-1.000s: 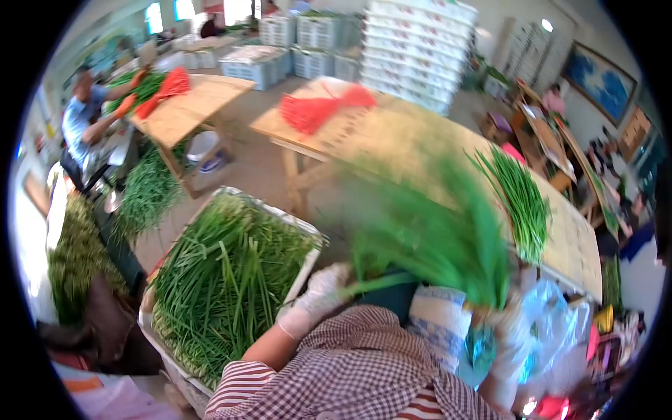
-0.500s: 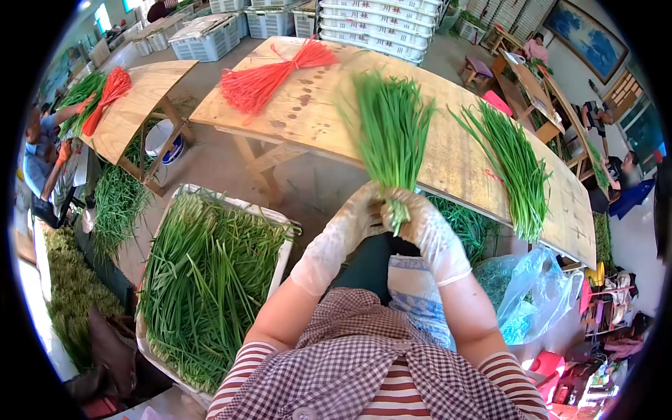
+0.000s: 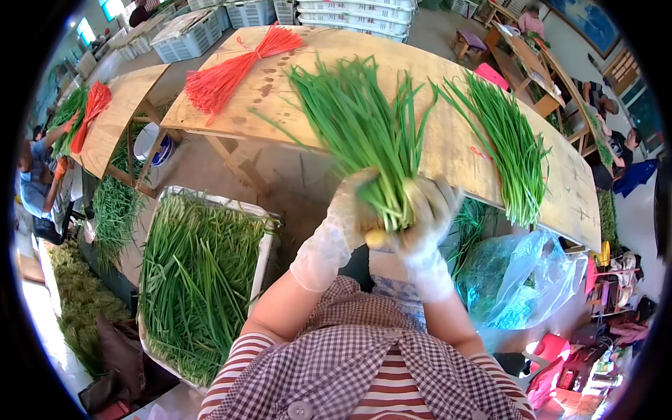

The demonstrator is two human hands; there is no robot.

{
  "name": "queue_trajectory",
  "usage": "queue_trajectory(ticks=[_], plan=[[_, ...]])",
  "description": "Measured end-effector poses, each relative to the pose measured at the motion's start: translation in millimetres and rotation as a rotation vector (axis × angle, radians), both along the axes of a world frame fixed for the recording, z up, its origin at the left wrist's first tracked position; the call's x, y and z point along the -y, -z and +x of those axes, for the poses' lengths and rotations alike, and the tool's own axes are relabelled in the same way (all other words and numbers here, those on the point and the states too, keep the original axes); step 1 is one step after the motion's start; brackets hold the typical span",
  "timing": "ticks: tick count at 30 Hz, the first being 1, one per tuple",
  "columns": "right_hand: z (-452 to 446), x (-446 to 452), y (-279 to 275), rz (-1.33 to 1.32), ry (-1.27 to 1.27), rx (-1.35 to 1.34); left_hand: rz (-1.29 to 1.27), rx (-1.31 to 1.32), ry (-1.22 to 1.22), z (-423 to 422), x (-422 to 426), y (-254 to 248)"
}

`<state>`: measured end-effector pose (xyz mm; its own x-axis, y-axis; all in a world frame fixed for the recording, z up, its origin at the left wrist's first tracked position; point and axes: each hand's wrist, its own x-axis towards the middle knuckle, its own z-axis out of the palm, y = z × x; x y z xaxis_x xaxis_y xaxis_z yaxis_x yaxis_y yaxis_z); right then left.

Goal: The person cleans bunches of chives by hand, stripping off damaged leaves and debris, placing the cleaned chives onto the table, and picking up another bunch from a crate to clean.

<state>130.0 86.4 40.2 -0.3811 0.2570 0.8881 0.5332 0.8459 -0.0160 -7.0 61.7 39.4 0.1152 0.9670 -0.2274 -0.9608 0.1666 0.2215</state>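
A loose bunch of garlic chives [image 3: 364,126] stands between my gloved hands, its leaves fanned up and outward over the table edge. My left hand [image 3: 353,210] wraps the lower stems from the left side. Against the right side of the stems is my right hand [image 3: 428,210], its fingers curled round them and blurred by motion. The pale stem ends point down between the two palms. On the wooden table [image 3: 448,150] to the right lies another bunch of chives [image 3: 507,147], with a red tie strip [image 3: 479,152] beside it.
Red tie strips [image 3: 241,70] lie bundled on the table's left part. A white crate [image 3: 264,259] full of chives stands at lower left, a clear plastic bag [image 3: 518,280] at right. A co-worker [image 3: 42,175] sits at the far-left table [image 3: 126,105]. Stacked white crates [image 3: 357,17] stand behind.
The bunch has come down slightly, and its leaves have spread wider to the left. My right hand has shifted lower, and the whole view has turned a little.
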Motion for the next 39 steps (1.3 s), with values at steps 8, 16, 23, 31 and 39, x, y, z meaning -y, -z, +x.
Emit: queue_trajectory(ticks=[8,16,23,31,39], plan=[[23,-17,-11,-0.817,0.094,-0.509,0.004,-0.296,-0.051,-2,-16,2],[21,-38,18,-1.277,-0.037,-0.332,-0.095,-0.648,-0.121,-2,-22,22],[37,-16,-6,-1.262,-0.148,-0.506,-0.097,-0.450,0.006,-7,-2,3],[38,7,-19,-0.880,-0.050,-0.132,0.013,-0.392,-0.019,6,-17,19],[38,2,8,-0.600,-0.088,0.093,-0.001,-0.356,-0.032,8,-8,5]])
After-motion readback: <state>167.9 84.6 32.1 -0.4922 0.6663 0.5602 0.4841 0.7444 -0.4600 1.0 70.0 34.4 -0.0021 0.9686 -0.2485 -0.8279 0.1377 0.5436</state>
